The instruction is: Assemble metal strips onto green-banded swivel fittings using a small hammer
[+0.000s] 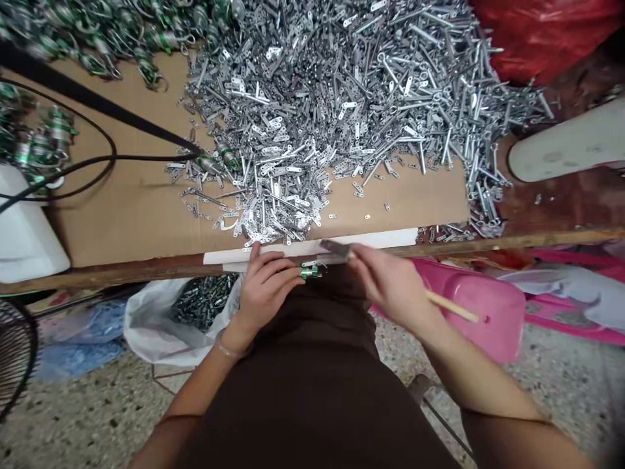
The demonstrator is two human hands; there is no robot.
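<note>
My left hand point(267, 281) is closed on a small green and silver metal part point(311, 270), pinching it against the white strip point(293, 251) at the table's near edge. My right hand point(385, 281) is wrapped round a small hammer with a wooden handle point(452, 307); its metal head point(336, 247) hovers just right of and above the green part. A big heap of small silver metal pieces point(351, 98) covers the cardboard sheet point(131, 202) beyond both hands.
Finished green parts point(97, 32) pile up at the far left. Black cables point(88, 156) cross the cardboard. A white box point(24, 228) stands left, a pink plastic stool point(483, 306) right, a white bag of metal pieces point(195, 312) under the table, red plastic point(541, 32) far right.
</note>
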